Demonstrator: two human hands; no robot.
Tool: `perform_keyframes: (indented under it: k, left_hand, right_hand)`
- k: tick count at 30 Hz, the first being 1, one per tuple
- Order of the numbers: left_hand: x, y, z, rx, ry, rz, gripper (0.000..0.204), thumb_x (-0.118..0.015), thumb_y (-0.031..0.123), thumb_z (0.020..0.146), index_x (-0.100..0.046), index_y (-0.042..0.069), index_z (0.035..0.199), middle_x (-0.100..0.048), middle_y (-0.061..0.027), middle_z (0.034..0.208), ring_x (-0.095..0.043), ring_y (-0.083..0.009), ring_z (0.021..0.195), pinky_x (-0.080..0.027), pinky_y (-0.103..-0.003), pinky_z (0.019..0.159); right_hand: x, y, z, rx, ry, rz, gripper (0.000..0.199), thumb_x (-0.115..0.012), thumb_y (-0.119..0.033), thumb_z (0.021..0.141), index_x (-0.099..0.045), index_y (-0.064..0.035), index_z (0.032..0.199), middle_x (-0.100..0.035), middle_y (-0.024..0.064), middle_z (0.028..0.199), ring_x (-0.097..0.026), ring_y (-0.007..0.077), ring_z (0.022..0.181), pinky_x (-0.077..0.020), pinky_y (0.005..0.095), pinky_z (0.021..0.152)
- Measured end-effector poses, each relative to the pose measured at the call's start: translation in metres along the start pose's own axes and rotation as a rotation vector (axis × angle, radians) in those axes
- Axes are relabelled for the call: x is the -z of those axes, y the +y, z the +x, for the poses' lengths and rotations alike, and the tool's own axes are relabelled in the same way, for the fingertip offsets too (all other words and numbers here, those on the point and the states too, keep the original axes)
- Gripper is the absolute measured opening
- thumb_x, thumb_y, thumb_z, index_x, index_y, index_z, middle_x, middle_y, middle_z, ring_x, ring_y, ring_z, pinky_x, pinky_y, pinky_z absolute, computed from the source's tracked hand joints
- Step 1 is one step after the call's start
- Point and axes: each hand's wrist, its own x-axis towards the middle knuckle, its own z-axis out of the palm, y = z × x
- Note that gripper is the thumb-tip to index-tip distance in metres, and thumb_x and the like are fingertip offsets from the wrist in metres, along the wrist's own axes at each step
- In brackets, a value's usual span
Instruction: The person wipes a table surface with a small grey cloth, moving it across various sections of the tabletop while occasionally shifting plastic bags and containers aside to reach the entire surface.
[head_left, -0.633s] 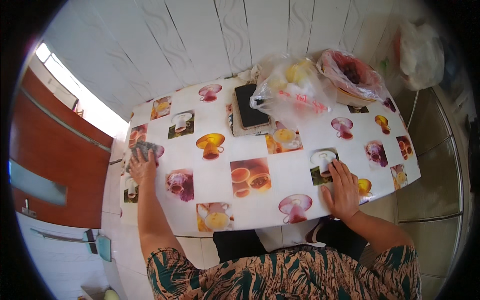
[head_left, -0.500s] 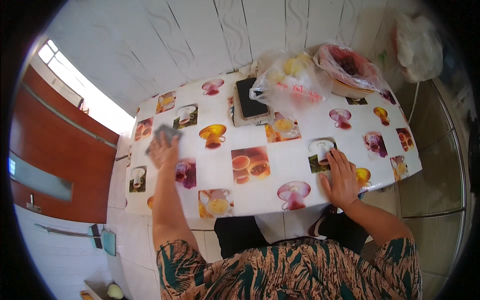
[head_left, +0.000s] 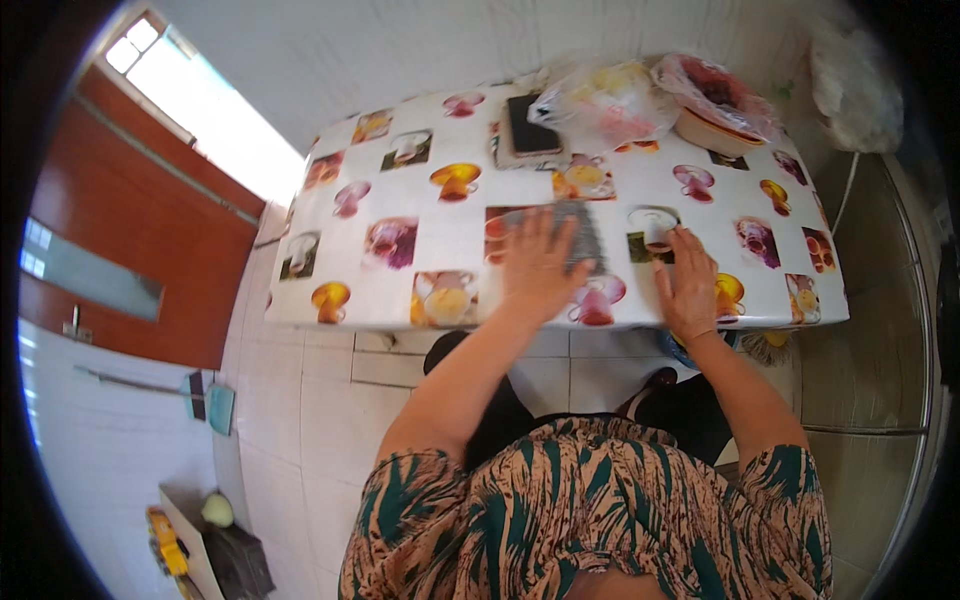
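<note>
My left hand lies flat with its fingers spread, pressing on a grey cloth near the middle of the table. Part of the cloth is hidden under the palm, and the hand is slightly blurred. To its right, my right hand rests flat by the table's near edge, fingers stretched out and nothing in them. Both hands are on a glossy white tablecloth printed with coloured cups and saucers.
A black phone lies on a folded cloth at the back. Beside it stand a clear plastic bag of yellowish things and a bowl lined with reddish plastic. A brown door is at left; a dustpan lies below it.
My left hand has slid the grey cloth from the table's left side to the middle, close to my right hand. My right hand stays at the same printed cup; the view has shifted.
</note>
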Motion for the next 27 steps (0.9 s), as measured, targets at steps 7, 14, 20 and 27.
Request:
perform_keyframes:
  k: [7, 14, 20, 27]
  left_hand:
    - [0.005, 0.028, -0.036, -0.094, -0.002, -0.229, 0.070, -0.049, 0.054, 0.090, -0.037, 0.014, 0.146, -0.029, -0.0153, 0.153, -0.021, -0.0304, 0.144, -0.014, -0.047, 0.117]
    - [0.054, -0.091, -0.114, 0.117, 0.147, -0.014, 0.063, -0.062, 0.042, 0.088, -0.047, 0.010, 0.140, -0.038, -0.0182, 0.148, -0.038, -0.0351, 0.135, -0.027, -0.048, 0.111]
    - [0.055, -0.235, -0.176, 0.525, 0.302, 0.229, 0.063, -0.056, 0.049, 0.091, -0.047, 0.011, 0.140, -0.042, -0.0182, 0.145, -0.036, -0.0346, 0.136, -0.027, -0.051, 0.110]
    - [0.035, -0.193, -0.165, 0.564, 0.374, 0.327, 0.059, -0.055, 0.045, 0.092, -0.049, 0.009, 0.137, -0.042, -0.0207, 0.144, -0.037, -0.0368, 0.135, -0.026, -0.056, 0.109]
  right_hand:
    - [-0.009, 0.004, -0.003, -0.027, -0.018, -0.028, 0.044, -0.055, -0.027, 0.093, -0.051, -0.0003, 0.129, -0.050, 0.0180, 0.135, -0.045, 0.0329, 0.127, -0.0318, 0.0449, 0.105]
    - [-0.011, 0.007, -0.005, 0.001, 0.011, -0.044, 0.040, -0.056, -0.026, 0.093, -0.054, -0.0021, 0.125, -0.056, 0.0177, 0.129, -0.050, 0.0325, 0.121, -0.0352, 0.0435, 0.102]
    - [-0.013, 0.008, -0.003, 0.006, 0.001, -0.066, 0.039, -0.056, -0.026, 0.093, -0.055, -0.0020, 0.123, -0.056, 0.0178, 0.129, -0.051, 0.0331, 0.121, -0.0354, 0.0438, 0.102]
    - [-0.019, 0.010, -0.002, -0.028, 0.012, -0.019, 0.041, -0.054, -0.031, 0.095, -0.056, -0.0015, 0.124, -0.055, 0.0172, 0.131, -0.049, 0.0318, 0.123, -0.0348, 0.0431, 0.103]
